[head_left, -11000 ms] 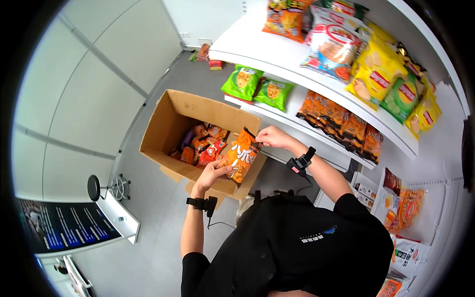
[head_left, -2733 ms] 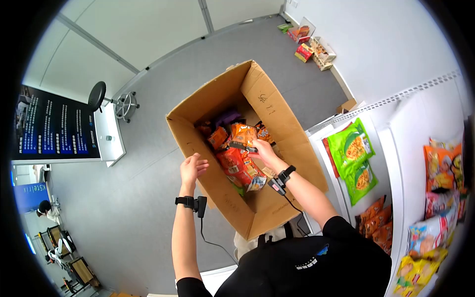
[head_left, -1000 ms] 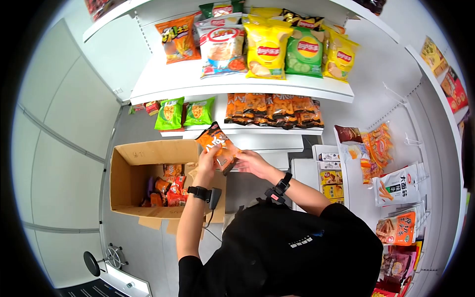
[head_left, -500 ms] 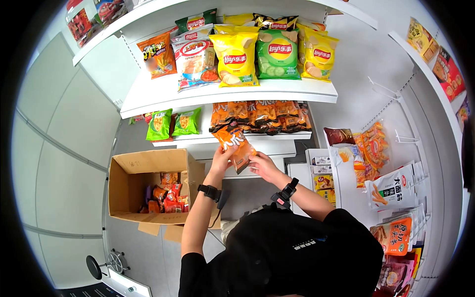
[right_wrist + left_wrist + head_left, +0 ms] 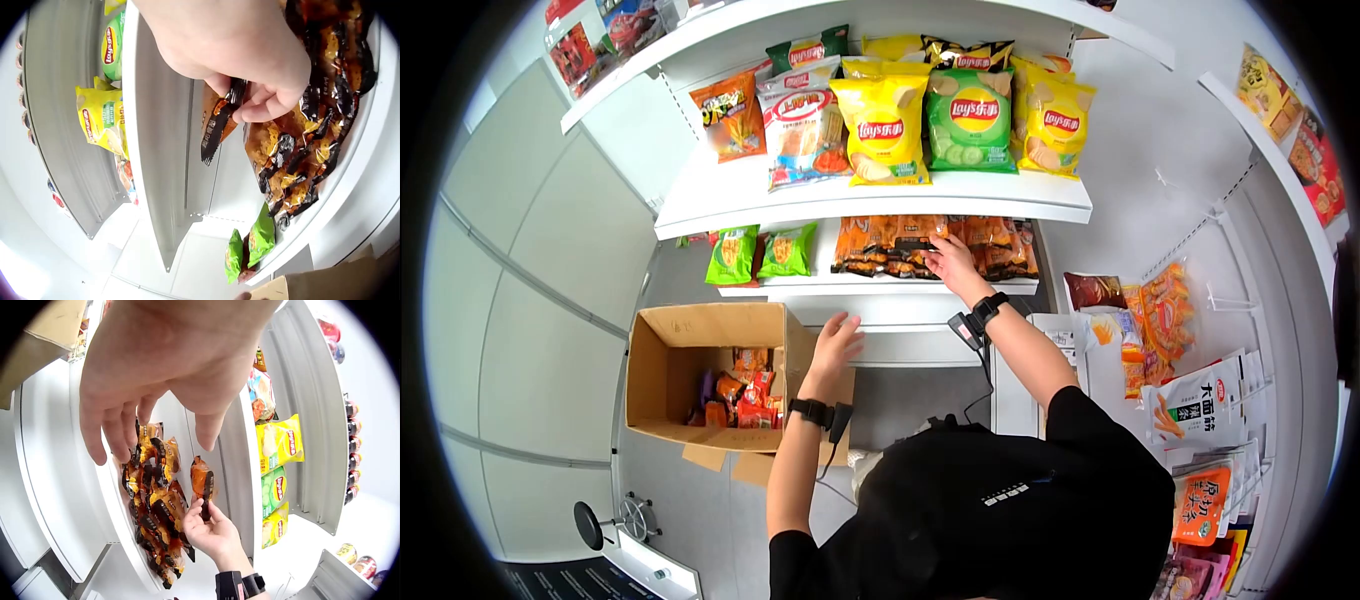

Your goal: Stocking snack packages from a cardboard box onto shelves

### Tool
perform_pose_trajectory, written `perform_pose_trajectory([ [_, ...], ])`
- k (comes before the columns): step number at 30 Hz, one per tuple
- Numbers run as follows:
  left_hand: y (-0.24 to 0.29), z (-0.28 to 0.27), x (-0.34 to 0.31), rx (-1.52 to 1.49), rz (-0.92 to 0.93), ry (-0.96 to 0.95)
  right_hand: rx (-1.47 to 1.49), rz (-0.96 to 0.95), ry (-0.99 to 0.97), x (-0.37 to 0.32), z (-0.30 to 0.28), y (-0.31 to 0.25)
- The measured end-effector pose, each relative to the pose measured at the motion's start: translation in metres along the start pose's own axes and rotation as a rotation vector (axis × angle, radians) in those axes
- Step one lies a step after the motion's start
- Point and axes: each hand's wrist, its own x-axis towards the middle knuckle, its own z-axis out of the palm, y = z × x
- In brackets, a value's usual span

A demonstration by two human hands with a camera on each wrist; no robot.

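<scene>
Orange-and-black snack bag (image 5: 216, 128) – you pinch its dark end between thumb and fingers of your right hand (image 5: 953, 266), above the row of matching bags (image 5: 863, 240) on the lower shelf (image 5: 824, 256). Your left hand (image 5: 837, 342) is loosely spread, thumb apart, near the open cardboard box (image 5: 800, 342). 2 green bags (image 5: 732, 256) sit left of the row – chip bags (image 5: 882, 125) line the upper shelf (image 5: 700, 192).
</scene>
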Motion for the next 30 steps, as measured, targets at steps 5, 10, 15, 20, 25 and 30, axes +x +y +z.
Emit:
perform_pose_trajectory([
  [5, -0.002, -0.015, 0.000, -0.026, -0.005, 0.020, -0.022, 0.022, 0.079, 0.051, 0.000, 0.001],
  [10, -0.001, -0.025, 0.002, -0.071, 0.004, 0.026, -0.173, 0.128, 0.119, 0.063, -0.001, -0.001],
  [15, 0.000, -0.033, 0.004, -0.099, -0.002, 0.012, -0.275, 0.138, 0.142, 0.052, 0.000, -0.005],
  [20, 0.001, -0.034, 0.006, -0.101, -0.031, 0.014, -0.282, 0.185, 0.134, 0.044, -0.002, -0.009],
  [25, 0.003, -0.032, 0.006, -0.097, -0.040, 0.013, -0.263, 0.138, 0.090, 0.031, -0.009, -0.008],
  [30, -0.004, -0.038, 0.008, -0.120, -0.055, 0.021, -0.268, 0.057, 0.180, 0.008, -0.008, -0.005],
])
